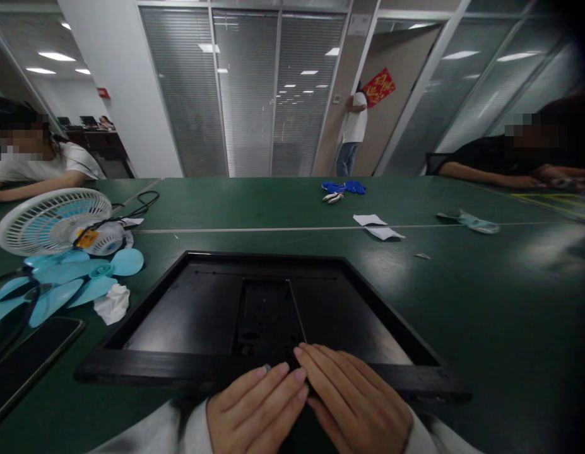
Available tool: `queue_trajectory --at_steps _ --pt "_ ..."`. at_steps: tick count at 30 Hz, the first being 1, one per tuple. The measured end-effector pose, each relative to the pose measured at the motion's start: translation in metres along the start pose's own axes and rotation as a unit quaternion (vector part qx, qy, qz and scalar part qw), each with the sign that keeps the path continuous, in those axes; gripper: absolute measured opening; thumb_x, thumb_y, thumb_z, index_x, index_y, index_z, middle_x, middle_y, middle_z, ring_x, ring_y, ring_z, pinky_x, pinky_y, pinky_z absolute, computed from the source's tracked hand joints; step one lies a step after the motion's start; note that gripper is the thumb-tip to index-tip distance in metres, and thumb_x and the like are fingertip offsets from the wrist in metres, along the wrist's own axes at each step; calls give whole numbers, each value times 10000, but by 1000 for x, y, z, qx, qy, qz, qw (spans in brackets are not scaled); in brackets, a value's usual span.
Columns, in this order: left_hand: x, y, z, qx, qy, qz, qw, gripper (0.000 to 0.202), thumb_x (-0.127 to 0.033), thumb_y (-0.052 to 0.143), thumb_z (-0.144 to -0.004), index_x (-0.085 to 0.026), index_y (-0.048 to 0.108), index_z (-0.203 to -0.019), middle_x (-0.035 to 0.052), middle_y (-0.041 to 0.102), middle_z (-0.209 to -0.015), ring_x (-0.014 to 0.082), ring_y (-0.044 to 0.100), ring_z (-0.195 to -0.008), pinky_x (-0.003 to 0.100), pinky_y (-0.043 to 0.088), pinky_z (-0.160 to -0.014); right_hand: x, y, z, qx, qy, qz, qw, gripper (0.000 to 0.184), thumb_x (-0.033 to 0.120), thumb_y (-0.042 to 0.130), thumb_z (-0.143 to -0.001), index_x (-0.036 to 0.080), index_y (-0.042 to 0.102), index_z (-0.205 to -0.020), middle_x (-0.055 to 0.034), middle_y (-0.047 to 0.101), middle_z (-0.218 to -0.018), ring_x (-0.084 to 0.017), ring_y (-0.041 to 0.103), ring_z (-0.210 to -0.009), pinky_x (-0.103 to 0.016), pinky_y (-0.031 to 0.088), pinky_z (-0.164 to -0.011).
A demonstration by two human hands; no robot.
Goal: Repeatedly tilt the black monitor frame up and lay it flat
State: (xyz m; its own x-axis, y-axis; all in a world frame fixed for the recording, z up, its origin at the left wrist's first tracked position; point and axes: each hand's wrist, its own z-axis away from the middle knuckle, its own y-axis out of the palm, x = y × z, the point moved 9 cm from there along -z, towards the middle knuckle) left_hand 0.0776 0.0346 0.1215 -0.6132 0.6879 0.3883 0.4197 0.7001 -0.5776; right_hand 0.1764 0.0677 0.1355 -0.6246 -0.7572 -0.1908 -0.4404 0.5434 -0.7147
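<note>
A shallow black rectangular panel with a raised rim, like a monitor housing (188,315), lies on the green table in front of me. A recessed rectangular section runs down its middle. My left hand (259,410) and my right hand (353,394) meet at the middle of its near edge, fingers bent together and fingertips almost touching. A small dark bit shows between the fingertips, too hidden to name. A tiny grey round spot shows by the left index fingertip. Both thumbs are mostly covered.
At left lie a white fan (55,221), light blue fan blades (96,274), crumpled tissue (113,304) and a black phone (31,362). Farther off are blue gloves (344,187), white paper (377,227) and a pale strip-like item (476,222). People sit at both sides; another stands by the door.
</note>
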Motion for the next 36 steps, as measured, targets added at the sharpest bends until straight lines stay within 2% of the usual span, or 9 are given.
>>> queue_trajectory --at_steps 5,9,13,36 --pt "0 1 1 -2 -1 1 1000 370 -139 333 -956 -170 634 -1167 28 570 -1299 146 535 -1197 292 340 -1102 -1 -1 0 -6 5 -1 1000 332 162 443 -871 119 631 -1142 -64 643 -1164 -164 610 -1043 -281 482 -903" --pt "1 4 2 4 -30 6 1000 379 -125 322 -958 -178 627 -1176 15 552 -1319 138 527 -1204 290 324 -1111 -1 -1 0 -4 0 -3 1000 330 156 449 -868 111 633 -1137 -68 644 -1161 -175 617 -1026 -288 494 -870" --pt "-1 3 1 -2 -4 7 1000 375 -141 322 -961 -169 634 -1166 26 579 -1288 150 532 -1201 302 320 -1112 -3 -2 2 -14 13 -3 1000 331 154 450 -868 111 631 -1142 -66 650 -1151 -167 615 -1027 -287 484 -889" --pt "3 2 -1 -3 -16 6 1000 369 -132 332 -959 -175 644 -1151 21 575 -1293 143 538 -1192 288 342 -1101 -2 0 2 -2 6 -2 1000 336 159 451 -865 121 629 -1147 -65 644 -1162 -161 611 -1043 -275 485 -906"
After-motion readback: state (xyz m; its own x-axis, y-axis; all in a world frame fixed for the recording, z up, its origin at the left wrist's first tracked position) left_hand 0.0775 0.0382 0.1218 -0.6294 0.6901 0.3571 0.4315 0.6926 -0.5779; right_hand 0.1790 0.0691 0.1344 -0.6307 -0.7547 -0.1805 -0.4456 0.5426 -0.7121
